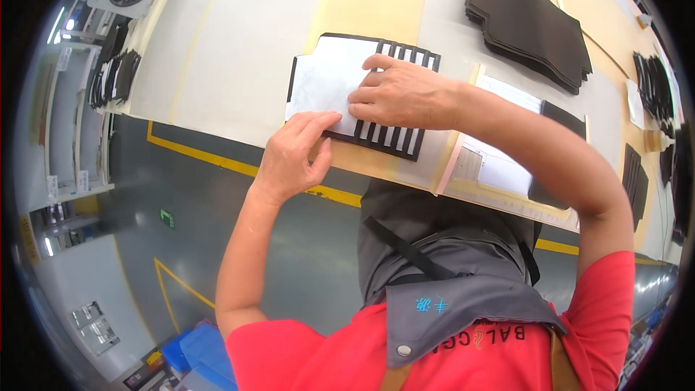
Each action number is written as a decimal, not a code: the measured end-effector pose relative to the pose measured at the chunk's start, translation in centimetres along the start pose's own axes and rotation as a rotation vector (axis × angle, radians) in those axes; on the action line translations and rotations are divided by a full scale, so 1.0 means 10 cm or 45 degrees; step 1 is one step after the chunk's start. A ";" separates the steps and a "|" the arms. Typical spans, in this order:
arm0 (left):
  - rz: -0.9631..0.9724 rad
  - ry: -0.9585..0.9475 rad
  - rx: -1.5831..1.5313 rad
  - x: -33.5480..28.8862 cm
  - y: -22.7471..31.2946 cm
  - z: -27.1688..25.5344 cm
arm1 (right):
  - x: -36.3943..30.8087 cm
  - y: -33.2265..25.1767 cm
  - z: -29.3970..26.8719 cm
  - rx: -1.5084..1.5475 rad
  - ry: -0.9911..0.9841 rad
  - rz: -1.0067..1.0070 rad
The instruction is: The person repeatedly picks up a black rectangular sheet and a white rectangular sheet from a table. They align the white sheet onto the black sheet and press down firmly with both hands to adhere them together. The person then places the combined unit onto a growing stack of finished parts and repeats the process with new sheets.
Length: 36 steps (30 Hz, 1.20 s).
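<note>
Panel [329,65], white-faced with a black border, is laid flat on the bench [246,51], close to the near edge, directly ahead of the person. The left hand [293,152] is found unclenched: its fingertips are rested on the panel's near margin, and the thumb is held apart from them, so no grasp is indicated. The right hand [405,94] is placed palm down over the junction of the white face and the slotted end [391,137], fingers bent; whether anything is pinched beneath cannot be told.

The near-edge position is judged to be chosen for easy reach, and the two contacts are judged to be made so that the panel is steadied and kept flat. A stack of dark sheets [528,29] is set well apart at the far right, presumably so that working room is left.

The panel's long axis is aligned roughly left to right, with its right end angled slightly toward the person. The slotted end is pointed right, and its bars are run from near to far.
</note>
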<state>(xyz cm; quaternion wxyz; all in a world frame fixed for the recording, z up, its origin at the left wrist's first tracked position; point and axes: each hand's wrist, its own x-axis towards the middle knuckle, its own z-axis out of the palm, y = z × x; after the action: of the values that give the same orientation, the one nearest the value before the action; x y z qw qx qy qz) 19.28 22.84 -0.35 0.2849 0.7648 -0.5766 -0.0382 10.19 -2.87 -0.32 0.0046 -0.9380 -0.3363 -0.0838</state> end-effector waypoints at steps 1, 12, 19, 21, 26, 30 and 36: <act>0.000 0.005 -0.011 0.00 -0.01 0.00 | 0.04 0.02 -0.02 -0.028 -0.060 -0.058; -0.251 0.197 -0.186 -0.24 -0.14 -0.14 | 0.24 0.08 0.16 -0.141 0.119 -0.085; -0.286 0.880 -0.630 -0.11 -0.18 -0.36 | 0.45 0.30 -0.57 0.152 1.133 0.341; -0.152 0.964 -0.703 0.11 -0.01 -0.46 | 0.22 0.15 -0.87 0.208 1.144 0.276; -0.281 0.701 -1.076 0.57 0.61 -0.21 | -0.65 -0.36 -0.98 0.329 1.236 0.279; -0.307 0.298 -0.779 0.33 0.37 0.00 | -1.28 -0.84 -1.10 0.663 1.345 0.557; -0.015 0.627 -0.897 0.56 1.45 0.67 | -2.19 -1.55 -0.95 1.317 1.215 1.199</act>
<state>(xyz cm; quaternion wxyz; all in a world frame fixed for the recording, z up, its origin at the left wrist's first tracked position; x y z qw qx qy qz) 6.09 12.68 2.56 0.6575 0.6105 -0.4387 -0.0508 -17.70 -5.26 4.83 0.6090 -0.7242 0.1315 -0.2956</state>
